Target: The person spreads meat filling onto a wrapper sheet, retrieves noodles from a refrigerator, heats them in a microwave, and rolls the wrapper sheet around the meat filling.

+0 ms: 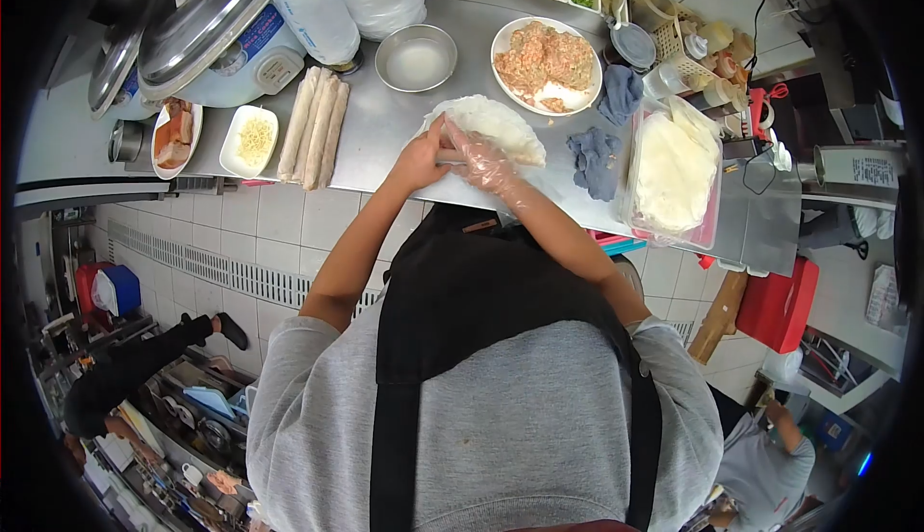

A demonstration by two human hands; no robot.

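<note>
On the steel counter in front of me lies a thin white round wrapper, its near edge folded over into a roll. My left hand grips the left part of this roll, and its fingertips meet those of the other hand. In a clear plastic glove, my right hand has its fingers closed over the middle of the same roll. What lies inside the fold is hidden. Beyond the wrapper stands a white oval plate of minced meat filling. Several finished long rolls lie side by side to the left.
A metal bowl of cloudy liquid stands behind. Pale shreds fill a white dish at left, near the rice cookers. Blue cloths and a tub of stacked wrappers are at right. Other people work behind me.
</note>
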